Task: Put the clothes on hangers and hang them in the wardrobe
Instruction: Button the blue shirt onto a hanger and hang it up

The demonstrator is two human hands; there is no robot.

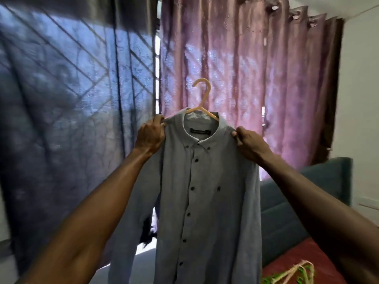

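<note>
One light blue button-down shirt hangs on one cream plastic hanger, held up in the air in front of two curtains, a dark blue curtain on the left and a pink curtain on the right; the hanger's hook rises free above the collar, caught on nothing; seven dark buttons show down the placket, and two small ones sit on the collar points. Two hands carry the shirt at shoulder level, one on each side of the collar; the left hand pinches the fabric of the shirt's left-side shoulder, fingers curled over the edge; the right hand grips the opposite shoulder, thumb and fingers closed on the cloth. The shirt's body falls straight down between the two forearms; by the lower right corner, a loose bunch of spare hangers, green and pale, lies on a red bedcover; their number cannot be told; behind it stands a teal headboard.
</note>
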